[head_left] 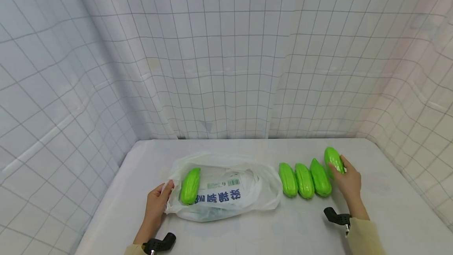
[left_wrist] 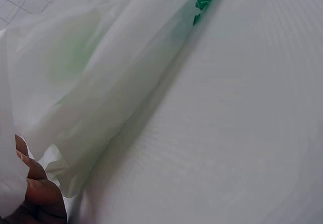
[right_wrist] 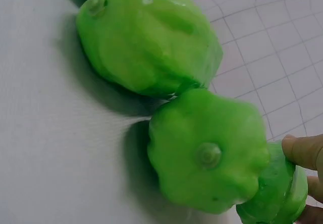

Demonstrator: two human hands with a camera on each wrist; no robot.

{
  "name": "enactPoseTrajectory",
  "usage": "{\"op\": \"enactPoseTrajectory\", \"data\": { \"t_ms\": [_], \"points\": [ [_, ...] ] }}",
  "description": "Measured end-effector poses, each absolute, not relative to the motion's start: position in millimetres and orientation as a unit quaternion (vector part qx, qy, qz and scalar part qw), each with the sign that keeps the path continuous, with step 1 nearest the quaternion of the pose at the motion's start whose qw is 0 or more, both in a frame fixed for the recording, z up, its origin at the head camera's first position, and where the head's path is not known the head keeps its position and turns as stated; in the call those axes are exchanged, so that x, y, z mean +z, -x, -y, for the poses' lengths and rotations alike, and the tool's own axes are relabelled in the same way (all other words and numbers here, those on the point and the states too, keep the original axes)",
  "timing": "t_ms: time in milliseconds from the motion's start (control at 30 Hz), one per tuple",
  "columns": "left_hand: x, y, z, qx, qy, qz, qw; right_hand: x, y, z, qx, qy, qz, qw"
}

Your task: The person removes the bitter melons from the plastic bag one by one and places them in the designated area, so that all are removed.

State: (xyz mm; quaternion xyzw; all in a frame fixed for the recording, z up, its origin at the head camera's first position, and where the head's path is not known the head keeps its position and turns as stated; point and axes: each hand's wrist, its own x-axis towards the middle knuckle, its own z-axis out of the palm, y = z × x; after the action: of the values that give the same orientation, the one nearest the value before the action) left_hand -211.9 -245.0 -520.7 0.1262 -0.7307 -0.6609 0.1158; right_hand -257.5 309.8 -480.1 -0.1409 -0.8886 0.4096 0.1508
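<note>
My left hand (head_left: 158, 202) grips the left edge of a white translucent plastic bag (head_left: 226, 211), printed with dark blue characters. Its curled fingers (left_wrist: 43, 191) also show at the bag's edge in the left wrist view. Inside the bag's mouth lies one shiny green ridged gourd (head_left: 190, 186). At the right, my right hand (head_left: 348, 180) holds another green gourd (head_left: 332, 158) between thumb and fingers; the right wrist view shows this gourd (right_wrist: 275, 188) partly behind a nearer one (right_wrist: 204, 156). Three more gourds (head_left: 304, 180) form a row between the bag and my right hand.
The white table (head_left: 269, 231) extends in front of the bag and to both sides. White grid-patterned curtains (head_left: 226, 70) hang behind the table and at its sides. A black wrist device (head_left: 336, 216) is strapped at each sleeve.
</note>
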Motion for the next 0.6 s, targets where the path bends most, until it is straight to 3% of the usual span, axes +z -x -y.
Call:
{"op": "enactPoseTrajectory", "data": {
  "t_ms": [167,600],
  "points": [
    [-521.7,212.6,245.1,-0.667,-0.134,0.725,0.109,-486.6,256.5,-311.1,0.392,0.142,0.9,0.125],
    [-521.4,212.5,245.0,-0.669,-0.127,0.724,0.11,-498.1,255.1,-306.2,0.357,0.143,0.913,0.137]
  ]
}}
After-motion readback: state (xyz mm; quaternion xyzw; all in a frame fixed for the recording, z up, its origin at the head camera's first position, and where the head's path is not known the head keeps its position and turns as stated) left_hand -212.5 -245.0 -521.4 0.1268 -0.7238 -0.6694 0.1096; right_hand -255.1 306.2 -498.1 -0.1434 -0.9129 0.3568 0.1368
